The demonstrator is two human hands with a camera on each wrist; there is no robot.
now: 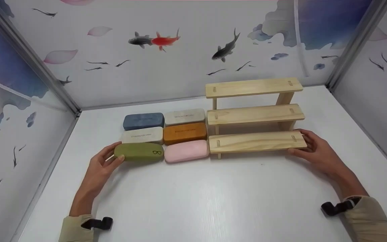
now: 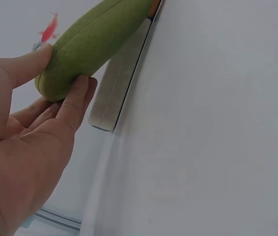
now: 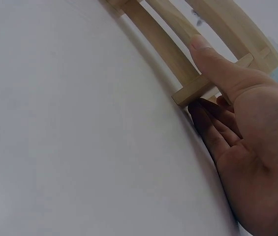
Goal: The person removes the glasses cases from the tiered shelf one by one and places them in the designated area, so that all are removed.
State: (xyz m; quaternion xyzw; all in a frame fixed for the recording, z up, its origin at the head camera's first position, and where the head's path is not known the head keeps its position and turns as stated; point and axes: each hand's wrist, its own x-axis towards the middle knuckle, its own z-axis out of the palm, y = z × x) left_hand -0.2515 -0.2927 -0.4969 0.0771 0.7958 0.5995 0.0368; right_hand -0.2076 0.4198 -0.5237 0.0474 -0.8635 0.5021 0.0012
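My left hand point(image 1: 101, 166) grips the left end of a green glasses case point(image 1: 139, 152) with a small glasses drawing on it. In the left wrist view, thumb and fingers lie on opposite sides of the green case point(image 2: 92, 46). A pink case point(image 1: 186, 151) lies to its right, and a white case point(image 1: 143, 135) just behind. On the right, my right hand point(image 1: 319, 154) holds the right end of the lowest step of a three-tier wooden display stand point(image 1: 257, 142). The right wrist view has the thumb against the stand point(image 3: 161, 42) and the other fingers partly hidden by its end.
Behind the front cases lie an orange-brown case point(image 1: 185, 133), a blue case point(image 1: 143, 121) and a greyish-white case point(image 1: 184, 116). These stand close against the wooden stand's left side. Printed panels with fish point(image 1: 225, 50) enclose the white table point(image 1: 193, 201) at the back and sides.
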